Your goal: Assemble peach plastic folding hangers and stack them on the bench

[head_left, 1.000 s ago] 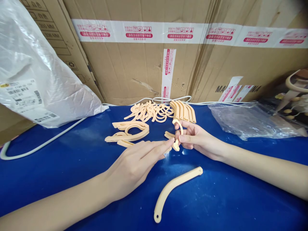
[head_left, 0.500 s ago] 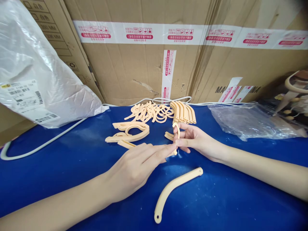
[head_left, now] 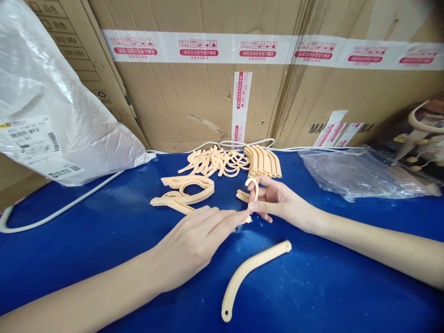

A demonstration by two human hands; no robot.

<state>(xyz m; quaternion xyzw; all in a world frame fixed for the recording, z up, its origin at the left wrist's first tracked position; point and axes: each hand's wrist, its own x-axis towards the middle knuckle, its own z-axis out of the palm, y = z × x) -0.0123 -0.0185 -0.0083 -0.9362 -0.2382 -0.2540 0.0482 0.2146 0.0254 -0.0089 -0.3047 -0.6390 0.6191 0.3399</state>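
Observation:
My right hand [head_left: 272, 199] pinches a cream plastic hanger hook [head_left: 256, 187] between thumb and fingers, its curved end upward. My left hand [head_left: 199, 240] lies palm down, closed over a cream hanger arm [head_left: 247, 220] that it mostly hides; only a small end shows beyond the fingertips. The fingertips of both hands meet where the hook's lower end is, and I cannot tell whether hook and arm are joined. A loose curved hanger arm [head_left: 251, 270] with a hole at its end rests on the blue table [head_left: 329, 277] nearer to me.
Behind my hands lie a heap of loose hooks [head_left: 217, 161], a row of curved arms [head_left: 265, 162] and some folded hangers [head_left: 187, 194]. A white plastic bag [head_left: 69, 115] stands at left, clear plastic bags [head_left: 347, 175] lie at right. Cardboard boxes [head_left: 194, 101] close off the back.
My right hand has turned the hook so its curve shows more fully. Both hands' fingertips have shifted slightly left; the loose arm stays in place.

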